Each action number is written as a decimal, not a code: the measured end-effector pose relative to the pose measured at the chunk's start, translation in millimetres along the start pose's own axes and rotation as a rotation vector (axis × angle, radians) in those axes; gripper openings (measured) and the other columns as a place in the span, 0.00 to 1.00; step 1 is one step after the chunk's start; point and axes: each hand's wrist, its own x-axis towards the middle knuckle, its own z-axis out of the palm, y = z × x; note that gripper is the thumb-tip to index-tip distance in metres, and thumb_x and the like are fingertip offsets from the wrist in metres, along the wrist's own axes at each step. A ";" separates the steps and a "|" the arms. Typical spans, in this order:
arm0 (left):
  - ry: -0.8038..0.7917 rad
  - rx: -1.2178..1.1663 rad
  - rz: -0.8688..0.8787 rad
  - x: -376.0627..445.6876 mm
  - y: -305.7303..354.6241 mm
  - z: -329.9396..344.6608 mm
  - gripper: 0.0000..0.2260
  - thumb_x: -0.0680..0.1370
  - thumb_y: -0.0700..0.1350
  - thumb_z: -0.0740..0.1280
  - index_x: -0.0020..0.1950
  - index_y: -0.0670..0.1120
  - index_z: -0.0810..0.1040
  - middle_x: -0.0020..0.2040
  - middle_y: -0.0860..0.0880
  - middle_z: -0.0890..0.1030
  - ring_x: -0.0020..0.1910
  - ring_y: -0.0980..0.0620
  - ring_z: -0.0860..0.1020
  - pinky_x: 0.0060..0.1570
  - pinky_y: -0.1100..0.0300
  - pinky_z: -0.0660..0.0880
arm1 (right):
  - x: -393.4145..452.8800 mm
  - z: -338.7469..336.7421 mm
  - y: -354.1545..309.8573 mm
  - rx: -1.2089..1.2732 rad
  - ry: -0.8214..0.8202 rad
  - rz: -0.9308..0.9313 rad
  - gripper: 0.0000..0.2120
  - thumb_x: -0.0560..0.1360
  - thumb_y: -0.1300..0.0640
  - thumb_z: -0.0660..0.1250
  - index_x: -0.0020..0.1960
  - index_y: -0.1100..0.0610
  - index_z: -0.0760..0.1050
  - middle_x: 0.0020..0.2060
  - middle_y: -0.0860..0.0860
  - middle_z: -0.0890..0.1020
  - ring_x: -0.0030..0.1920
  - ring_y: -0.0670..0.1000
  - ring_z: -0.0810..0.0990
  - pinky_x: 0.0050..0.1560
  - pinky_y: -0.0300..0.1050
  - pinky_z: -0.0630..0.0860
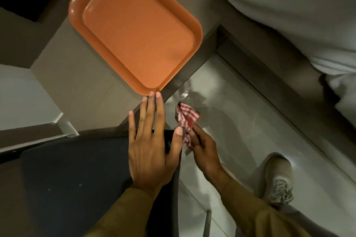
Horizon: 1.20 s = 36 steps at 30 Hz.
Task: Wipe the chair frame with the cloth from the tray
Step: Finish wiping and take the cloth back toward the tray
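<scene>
An orange tray [77,11] with nothing in it lies on a grey-brown table top. Below it stands the chair with its dark seat [67,179]. My left hand [152,146] is spread flat with fingers apart over the seat's right edge, fingertips reaching the tray's near corner. My right hand [204,152] is lower, beside the chair's right side, pinching a red-and-white checked cloth [185,116] that sticks up from the fingers. The chair frame under the seat is mostly hidden; a thin grey leg [208,221] shows at the bottom.
The table [81,82] ends just right of the tray. A glossy pale floor [240,121] runs between the chair and a bed with white bedding [289,5] at upper right. My shoe [278,181] stands on the floor at right.
</scene>
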 end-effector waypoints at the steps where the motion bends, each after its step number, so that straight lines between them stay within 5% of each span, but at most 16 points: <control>1: -0.003 -0.008 0.001 0.5 -2.3 1.5 0.36 0.87 0.67 0.41 0.90 0.49 0.51 0.90 0.51 0.55 0.90 0.53 0.51 0.90 0.45 0.45 | -9.8 -3.0 -9.0 0.020 -0.048 -0.025 0.15 0.88 0.55 0.61 0.71 0.51 0.79 0.59 0.51 0.88 0.58 0.55 0.87 0.57 0.57 0.85; 6: -0.063 -0.015 -0.005 -1.1 -0.1 -4.0 0.35 0.86 0.66 0.43 0.90 0.50 0.50 0.90 0.51 0.54 0.90 0.51 0.52 0.90 0.41 0.50 | -43.7 -33.9 -58.7 0.139 -0.203 0.033 0.19 0.87 0.64 0.61 0.67 0.47 0.84 0.69 0.55 0.84 0.68 0.52 0.84 0.66 0.47 0.82; 8: -0.101 -0.122 -0.059 0.4 6.1 -14.4 0.35 0.85 0.68 0.44 0.89 0.55 0.47 0.89 0.57 0.48 0.89 0.58 0.47 0.90 0.50 0.42 | -55.7 -53.9 -89.5 0.236 -0.219 0.117 0.20 0.85 0.66 0.61 0.64 0.47 0.86 0.70 0.57 0.83 0.67 0.52 0.85 0.64 0.45 0.82; 10: -0.155 -0.503 -0.289 7.6 17.6 -38.4 0.32 0.85 0.69 0.48 0.86 0.65 0.41 0.87 0.65 0.44 0.85 0.70 0.41 0.85 0.64 0.36 | -60.8 -75.2 -123.8 0.311 -0.272 0.125 0.21 0.85 0.68 0.57 0.73 0.57 0.79 0.71 0.59 0.81 0.70 0.57 0.82 0.70 0.51 0.80; 13: -0.189 -1.100 -0.544 18.9 37.1 -68.6 0.30 0.87 0.60 0.59 0.87 0.65 0.52 0.88 0.62 0.57 0.84 0.65 0.57 0.81 0.64 0.55 | -59.0 -107.6 -182.5 0.460 -0.304 0.239 0.27 0.78 0.64 0.65 0.77 0.64 0.72 0.70 0.65 0.80 0.70 0.65 0.79 0.77 0.63 0.70; 15: -0.286 -1.332 -0.610 22.4 51.4 -90.4 0.31 0.84 0.64 0.63 0.86 0.66 0.58 0.83 0.67 0.62 0.79 0.66 0.62 0.76 0.63 0.59 | -56.8 -115.1 -226.5 0.468 -0.397 0.240 0.27 0.75 0.55 0.72 0.72 0.63 0.78 0.71 0.65 0.78 0.67 0.64 0.82 0.72 0.62 0.73; 18: -0.423 -1.587 -0.657 29.5 68.2 -110.5 0.38 0.77 0.73 0.69 0.84 0.69 0.61 0.77 0.72 0.67 0.78 0.65 0.65 0.81 0.58 0.60 | -46.3 -109.4 -278.1 0.265 -0.503 0.142 0.27 0.84 0.46 0.64 0.78 0.60 0.71 0.74 0.62 0.78 0.72 0.62 0.80 0.69 0.60 0.79; 20: -0.407 -1.707 -0.669 41.1 76.5 -117.3 0.35 0.76 0.68 0.74 0.82 0.65 0.69 0.78 0.64 0.75 0.78 0.59 0.74 0.83 0.52 0.66 | -28.9 -105.5 -299.3 0.084 -0.443 0.120 0.26 0.77 0.45 0.75 0.74 0.48 0.77 0.67 0.57 0.85 0.65 0.58 0.86 0.58 0.54 0.86; 22: -0.359 -1.716 -0.672 54.1 84.6 -122.8 0.26 0.80 0.57 0.75 0.78 0.57 0.76 0.73 0.52 0.83 0.73 0.49 0.82 0.78 0.48 0.75 | -14.5 -106.8 -314.3 -0.043 -0.415 0.057 0.28 0.69 0.46 0.82 0.67 0.39 0.81 0.62 0.51 0.88 0.61 0.54 0.89 0.52 0.45 0.87; 25: -0.192 -1.628 -0.646 67.3 94.4 -122.2 0.19 0.82 0.41 0.73 0.74 0.49 0.81 0.68 0.47 0.87 0.70 0.46 0.84 0.73 0.52 0.79 | 7.2 -112.5 -334.0 -0.186 -0.453 -0.034 0.24 0.76 0.52 0.78 0.69 0.38 0.79 0.63 0.49 0.87 0.64 0.53 0.87 0.56 0.44 0.86; 28: -0.010 -1.663 -0.782 74.4 107.9 -128.0 0.21 0.79 0.38 0.76 0.72 0.48 0.83 0.65 0.47 0.88 0.66 0.50 0.86 0.64 0.58 0.83 | 31.1 -126.2 -350.3 -0.366 -0.591 -0.059 0.30 0.77 0.62 0.75 0.75 0.45 0.73 0.66 0.50 0.85 0.67 0.51 0.85 0.66 0.55 0.83; 31: 0.146 -1.679 -0.998 79.1 115.1 -129.9 0.19 0.78 0.35 0.76 0.67 0.50 0.86 0.62 0.46 0.90 0.63 0.46 0.88 0.62 0.53 0.85 | 49.9 -127.4 -360.8 -0.492 -0.779 -0.004 0.32 0.78 0.71 0.72 0.76 0.51 0.67 0.68 0.44 0.83 0.69 0.47 0.83 0.65 0.45 0.83; 33: 0.131 -1.665 -1.030 77.4 115.9 -129.1 0.22 0.78 0.35 0.76 0.70 0.51 0.83 0.65 0.46 0.88 0.65 0.45 0.86 0.67 0.50 0.84 | 56.2 -121.2 -360.6 -0.466 -0.843 0.070 0.34 0.78 0.72 0.71 0.77 0.49 0.65 0.69 0.47 0.83 0.69 0.51 0.83 0.62 0.43 0.83; 36: 0.001 -1.625 -0.976 75.5 110.9 -124.6 0.32 0.79 0.32 0.74 0.76 0.58 0.72 0.68 0.54 0.83 0.65 0.55 0.83 0.60 0.63 0.84 | 65.7 -99.4 -351.0 -0.516 -0.820 0.019 0.34 0.80 0.64 0.72 0.78 0.43 0.64 0.72 0.48 0.80 0.71 0.50 0.81 0.64 0.44 0.83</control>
